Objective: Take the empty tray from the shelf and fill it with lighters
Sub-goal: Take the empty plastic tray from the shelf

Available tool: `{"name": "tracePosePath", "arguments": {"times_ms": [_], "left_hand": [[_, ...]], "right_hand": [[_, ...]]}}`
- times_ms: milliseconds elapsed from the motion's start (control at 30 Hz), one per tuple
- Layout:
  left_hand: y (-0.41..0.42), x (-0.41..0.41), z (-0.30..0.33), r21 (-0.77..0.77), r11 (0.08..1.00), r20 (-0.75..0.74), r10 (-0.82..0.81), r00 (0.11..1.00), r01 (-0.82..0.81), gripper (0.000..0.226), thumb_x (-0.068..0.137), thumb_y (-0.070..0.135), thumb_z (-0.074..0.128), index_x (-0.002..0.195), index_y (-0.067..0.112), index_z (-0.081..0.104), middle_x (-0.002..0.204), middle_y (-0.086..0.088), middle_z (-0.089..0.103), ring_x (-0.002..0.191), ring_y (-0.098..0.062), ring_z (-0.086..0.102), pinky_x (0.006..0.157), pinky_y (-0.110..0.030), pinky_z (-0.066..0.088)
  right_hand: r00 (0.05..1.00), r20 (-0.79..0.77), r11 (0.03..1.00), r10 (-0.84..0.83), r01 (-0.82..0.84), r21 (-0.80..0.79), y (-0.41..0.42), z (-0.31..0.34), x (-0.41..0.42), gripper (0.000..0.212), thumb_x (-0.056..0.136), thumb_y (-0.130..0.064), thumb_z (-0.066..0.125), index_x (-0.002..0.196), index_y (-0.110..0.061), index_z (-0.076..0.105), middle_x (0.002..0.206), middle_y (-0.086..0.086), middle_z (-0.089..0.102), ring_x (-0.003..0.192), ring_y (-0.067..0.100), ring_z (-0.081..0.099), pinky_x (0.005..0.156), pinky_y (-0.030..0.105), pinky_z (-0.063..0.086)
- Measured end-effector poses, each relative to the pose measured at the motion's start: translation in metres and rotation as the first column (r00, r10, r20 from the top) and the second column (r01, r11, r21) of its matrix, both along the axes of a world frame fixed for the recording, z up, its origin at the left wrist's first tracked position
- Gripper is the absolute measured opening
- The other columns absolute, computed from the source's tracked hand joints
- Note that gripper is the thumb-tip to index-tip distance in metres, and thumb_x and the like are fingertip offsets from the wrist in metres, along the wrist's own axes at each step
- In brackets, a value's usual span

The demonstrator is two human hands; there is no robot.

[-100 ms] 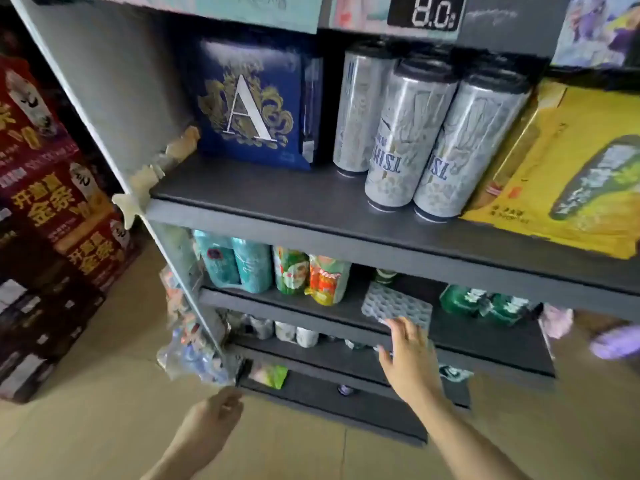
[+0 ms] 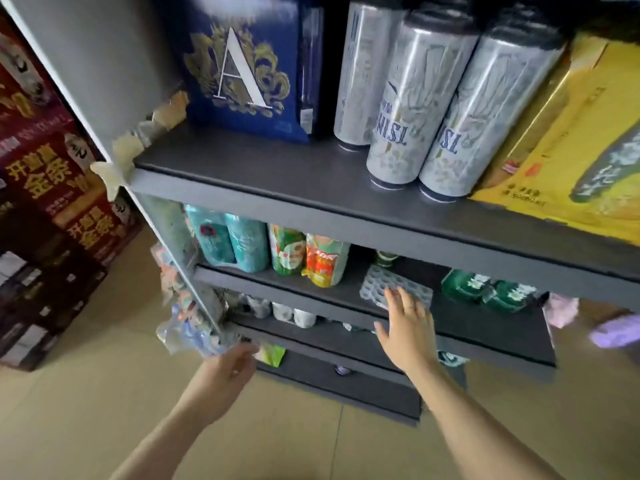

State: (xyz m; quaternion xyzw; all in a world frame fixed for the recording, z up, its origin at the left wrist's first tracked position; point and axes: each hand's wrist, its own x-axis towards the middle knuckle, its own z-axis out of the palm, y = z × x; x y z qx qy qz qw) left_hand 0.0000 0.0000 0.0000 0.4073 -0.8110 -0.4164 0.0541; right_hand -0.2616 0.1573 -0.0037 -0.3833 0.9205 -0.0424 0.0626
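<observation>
1. The tray (image 2: 379,283) is pale grey moulded plastic, dimpled with a honeycomb of round cells
2. It lies at the front edge of the dark matte shelf (image 2: 485,327)
3. Right hand (image 2: 407,329): fingers straight and spread over the tray, gripping nothing
4. Left hand (image 2: 227,370): fingers loosely curled, empty

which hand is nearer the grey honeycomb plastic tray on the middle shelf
Right. The right hand reaches its fingers onto the grey honeycomb plastic tray; the left hand hangs lower, off to the tray's left.
</observation>
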Motion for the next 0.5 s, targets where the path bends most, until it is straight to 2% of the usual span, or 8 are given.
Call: {"name": "tracePosePath", "arguments": {"times_ms": [67, 133, 233, 333, 433, 500], "left_hand": [[-0.002, -0.017, 0.004, -0.06, 0.998, -0.002, -0.029, 1.0, 0.029, 0.015, 0.087, 0.016, 0.058, 0.095, 0.028, 0.059, 0.081, 0.005, 0.068, 0.074, -0.009, 0.063, 0.066, -0.014, 0.044], [0.006, -0.022, 0.006, -0.069, 0.996, -0.002, -0.061, 0.998, 0.06, 0.014, 0.088, 0.017, 0.056, 0.101, 0.02, 0.062, 0.083, -0.002, 0.069, 0.075, -0.018, 0.063, 0.068, -0.024, 0.046], [0.01, -0.024, 0.008, -0.089, 0.994, 0.005, -0.064, 0.998, 0.064, 0.017, 0.088, 0.016, 0.054, 0.104, 0.016, 0.062, 0.086, -0.001, 0.067, 0.074, -0.016, 0.06, 0.067, -0.024, 0.043], [0.015, -0.014, -0.001, -0.111, 0.994, 0.016, 0.003, 1.0, -0.001, 0.02, 0.087, 0.013, 0.055, 0.105, 0.015, 0.062, 0.084, 0.002, 0.066, 0.069, -0.011, 0.057, 0.065, -0.02, 0.041], [0.017, 0.011, -0.014, -0.094, 0.99, 0.093, 0.11, 0.99, -0.101, 0.019, 0.087, 0.013, 0.054, 0.104, 0.016, 0.063, 0.085, 0.001, 0.064, 0.074, -0.019, 0.055, 0.069, -0.025, 0.039], [0.019, 0.033, -0.025, -0.078, 0.988, 0.157, 0.147, 0.977, -0.136, 0.02, 0.086, 0.014, 0.053, 0.104, 0.015, 0.063, 0.091, -0.001, 0.065, 0.075, -0.019, 0.055, 0.071, -0.026, 0.041]], "right_hand": [[1.0, 0.031, 0.995, 0.005, -0.008, 0.097, -0.004, -0.005, -0.012, 0.064, 0.089, -0.039, 0.049, 0.142, -0.017, 0.019, 0.151, 0.011, 0.023, 0.134, 0.033, 0.027, 0.106, 0.044, 0.03], [0.999, -0.039, 0.988, 0.038, -0.032, 0.15, 0.0, -0.014, -0.013, 0.062, 0.087, -0.037, 0.055, 0.137, -0.017, 0.025, 0.144, 0.013, 0.032, 0.127, 0.033, 0.036, 0.1, 0.043, 0.035], [0.98, -0.166, 0.978, 0.107, -0.074, 0.195, 0.001, -0.014, -0.014, 0.051, 0.07, -0.03, 0.076, 0.111, -0.014, 0.05, 0.108, 0.015, 0.062, 0.095, 0.034, 0.059, 0.075, 0.042, 0.048], [0.959, -0.238, 0.97, 0.15, -0.097, 0.221, 0.005, -0.014, -0.01, 0.049, 0.053, -0.016, 0.085, 0.095, -0.014, 0.058, 0.086, 0.013, 0.068, 0.073, 0.033, 0.063, 0.059, 0.037, 0.049], [0.907, -0.323, 0.961, 0.272, -0.24, 0.134, 0.014, -0.016, 0.005, 0.038, 0.057, -0.006, 0.075, 0.089, -0.012, 0.055, 0.076, 0.01, 0.065, 0.067, 0.031, 0.061, 0.055, 0.036, 0.047], [0.85, -0.337, 0.913, 0.406, -0.397, 0.099, 0.019, -0.018, 0.024, 0.027, 0.065, -0.006, 0.061, 0.088, -0.012, 0.05, 0.073, 0.007, 0.062, 0.064, 0.029, 0.059, 0.054, 0.035, 0.046]]}}
